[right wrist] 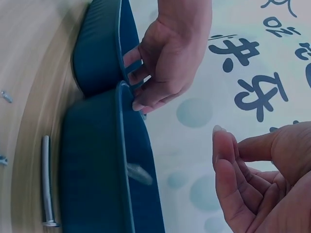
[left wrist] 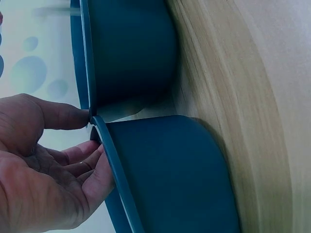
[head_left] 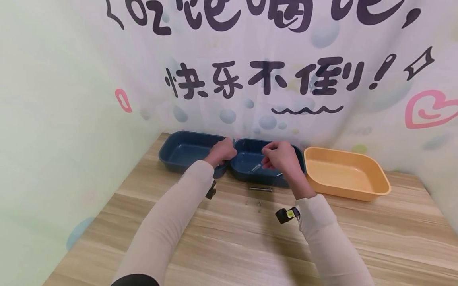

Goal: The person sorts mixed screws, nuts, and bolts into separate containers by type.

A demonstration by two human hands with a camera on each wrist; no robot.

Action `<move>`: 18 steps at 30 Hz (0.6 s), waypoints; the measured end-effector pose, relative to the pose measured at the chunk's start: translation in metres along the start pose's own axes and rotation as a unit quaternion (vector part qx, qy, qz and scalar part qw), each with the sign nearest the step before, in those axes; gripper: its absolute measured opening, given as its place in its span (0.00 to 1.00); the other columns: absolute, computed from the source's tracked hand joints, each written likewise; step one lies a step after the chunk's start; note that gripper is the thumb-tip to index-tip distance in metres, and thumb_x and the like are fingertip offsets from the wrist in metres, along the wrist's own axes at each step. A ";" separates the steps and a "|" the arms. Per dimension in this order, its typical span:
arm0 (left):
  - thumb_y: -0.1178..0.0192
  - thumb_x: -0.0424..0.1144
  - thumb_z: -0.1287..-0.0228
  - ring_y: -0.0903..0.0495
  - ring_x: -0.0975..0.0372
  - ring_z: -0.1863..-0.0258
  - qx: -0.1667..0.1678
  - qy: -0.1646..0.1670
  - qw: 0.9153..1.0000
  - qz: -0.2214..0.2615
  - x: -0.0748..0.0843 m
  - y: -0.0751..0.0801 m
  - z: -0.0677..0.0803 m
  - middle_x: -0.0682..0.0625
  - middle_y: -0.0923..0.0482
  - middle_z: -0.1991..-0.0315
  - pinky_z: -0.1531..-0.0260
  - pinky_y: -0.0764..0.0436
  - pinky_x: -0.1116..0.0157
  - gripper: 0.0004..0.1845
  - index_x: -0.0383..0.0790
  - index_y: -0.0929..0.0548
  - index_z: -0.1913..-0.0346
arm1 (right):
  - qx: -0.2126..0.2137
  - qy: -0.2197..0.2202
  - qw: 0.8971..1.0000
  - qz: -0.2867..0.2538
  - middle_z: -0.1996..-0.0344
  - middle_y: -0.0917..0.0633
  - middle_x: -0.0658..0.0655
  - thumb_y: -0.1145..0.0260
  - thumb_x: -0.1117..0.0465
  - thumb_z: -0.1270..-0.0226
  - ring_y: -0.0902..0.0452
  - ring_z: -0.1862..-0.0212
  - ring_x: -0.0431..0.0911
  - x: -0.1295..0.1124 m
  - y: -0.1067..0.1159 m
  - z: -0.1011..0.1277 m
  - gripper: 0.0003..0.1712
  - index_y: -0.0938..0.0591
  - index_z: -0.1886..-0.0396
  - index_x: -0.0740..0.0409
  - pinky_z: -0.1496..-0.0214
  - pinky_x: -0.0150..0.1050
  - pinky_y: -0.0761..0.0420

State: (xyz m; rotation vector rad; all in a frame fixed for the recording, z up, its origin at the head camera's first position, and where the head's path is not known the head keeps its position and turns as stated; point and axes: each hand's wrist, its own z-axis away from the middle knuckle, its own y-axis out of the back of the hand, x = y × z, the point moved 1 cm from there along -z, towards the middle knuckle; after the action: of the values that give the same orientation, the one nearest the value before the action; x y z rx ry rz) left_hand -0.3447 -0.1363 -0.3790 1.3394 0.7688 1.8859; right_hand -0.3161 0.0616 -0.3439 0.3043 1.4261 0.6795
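Note:
Two dark blue trays stand side by side at the back of the wooden table: the left one [head_left: 182,153] and the middle one [head_left: 247,159]. My left hand [head_left: 223,151] rests where their rims meet [left wrist: 92,119], its thumb and relaxed fingers touching the rims; the right wrist view shows it too [right wrist: 160,63]. My right hand [head_left: 277,157] hovers over the middle tray [right wrist: 97,160], fingers loosely bent with nothing between them [right wrist: 233,145]. A small metal piece [head_left: 255,167] [right wrist: 138,174] lies inside that tray.
An orange tray [head_left: 343,174] stands to the right of the blue ones. A metal rod [head_left: 260,189] [right wrist: 46,184] lies on the table just before the middle tray, with two small screws [head_left: 247,203] [head_left: 259,204] nearer me. A printed cloth wall rises behind.

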 end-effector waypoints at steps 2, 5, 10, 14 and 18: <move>0.53 0.36 0.31 0.23 0.51 0.66 0.002 0.000 1.000 -0.001 0.000 0.000 0.000 0.45 0.29 0.67 0.65 0.16 0.56 0.07 0.36 0.26 0.59 | 0.000 -0.005 1.000 0.002 0.72 0.15 0.60 0.42 0.55 0.26 0.14 0.70 0.53 0.001 0.001 0.000 0.14 0.19 0.55 0.61 0.65 0.40 0.15; 0.53 0.36 0.31 0.22 0.51 0.66 -0.001 -0.005 1.000 0.001 -0.001 0.001 0.000 0.45 0.29 0.67 0.67 0.16 0.57 0.08 0.36 0.26 0.58 | -0.002 -0.016 1.000 0.005 0.73 0.15 0.59 0.42 0.55 0.27 0.15 0.72 0.51 0.003 0.000 -0.001 0.14 0.19 0.55 0.60 0.67 0.39 0.15; 0.53 0.36 0.31 0.22 0.52 0.65 -0.006 -0.005 1.000 0.005 -0.001 0.001 -0.002 0.45 0.29 0.66 0.66 0.16 0.57 0.08 0.36 0.27 0.56 | -0.005 -0.017 1.000 0.005 0.73 0.15 0.60 0.42 0.55 0.26 0.15 0.72 0.51 0.005 -0.003 -0.001 0.14 0.18 0.55 0.60 0.64 0.41 0.15; 0.53 0.36 0.31 0.23 0.51 0.66 -0.007 -0.004 1.000 0.006 -0.001 0.001 -0.002 0.45 0.29 0.66 0.66 0.16 0.57 0.08 0.36 0.26 0.56 | -0.009 -0.010 1.000 0.000 0.73 0.15 0.60 0.42 0.55 0.26 0.14 0.69 0.54 0.007 -0.006 -0.001 0.15 0.18 0.54 0.61 0.62 0.44 0.15; 0.53 0.36 0.31 0.22 0.51 0.64 -0.010 -0.001 1.000 0.008 0.000 0.001 -0.001 0.44 0.28 0.64 0.65 0.16 0.57 0.09 0.36 0.26 0.55 | -0.019 -0.005 1.000 -0.001 0.74 0.15 0.59 0.43 0.56 0.26 0.14 0.69 0.55 0.009 -0.009 0.000 0.15 0.18 0.52 0.62 0.66 0.41 0.15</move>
State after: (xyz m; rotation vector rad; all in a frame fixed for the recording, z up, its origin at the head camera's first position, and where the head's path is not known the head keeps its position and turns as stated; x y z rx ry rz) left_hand -0.3458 -0.1372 -0.3786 1.3384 0.7393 1.9004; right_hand -0.3142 0.0594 -0.3563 0.2764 1.4021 0.7006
